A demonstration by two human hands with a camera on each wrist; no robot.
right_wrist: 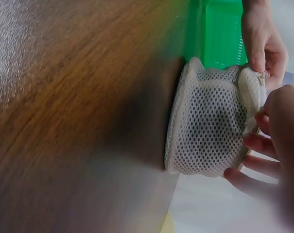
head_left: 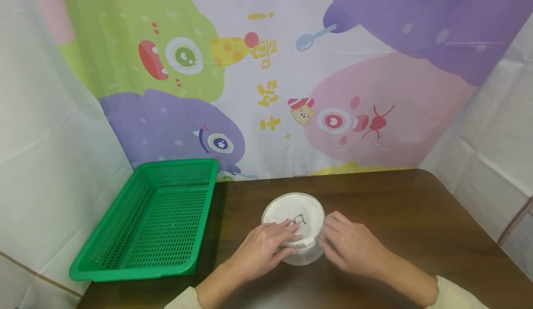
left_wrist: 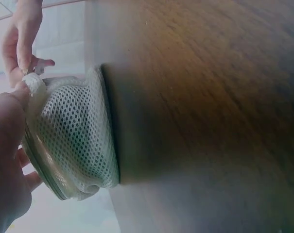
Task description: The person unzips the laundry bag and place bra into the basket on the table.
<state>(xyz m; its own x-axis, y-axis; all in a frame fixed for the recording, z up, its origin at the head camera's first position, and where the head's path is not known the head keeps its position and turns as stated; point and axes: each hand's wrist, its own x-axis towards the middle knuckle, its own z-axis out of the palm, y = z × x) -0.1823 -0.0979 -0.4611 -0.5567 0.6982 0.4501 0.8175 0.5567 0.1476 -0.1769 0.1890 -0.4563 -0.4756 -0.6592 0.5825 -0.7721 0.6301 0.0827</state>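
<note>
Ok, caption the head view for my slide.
Left hand and right hand on a white mesh pouch, green basket at left.

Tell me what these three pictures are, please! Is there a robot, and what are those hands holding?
There's no robot here, just a person's bare left hand and right hand. The big picture comes from a camera worn on the head, looking forward and down. The other two come from a camera on each wrist, so the table looks tipped sideways. On that brown table stand a green basket full of holes and a round white mesh bag. The left hand holds the bag by its top edge; the right hand pinches that edge too, but the exact spot is hidden.
</note>
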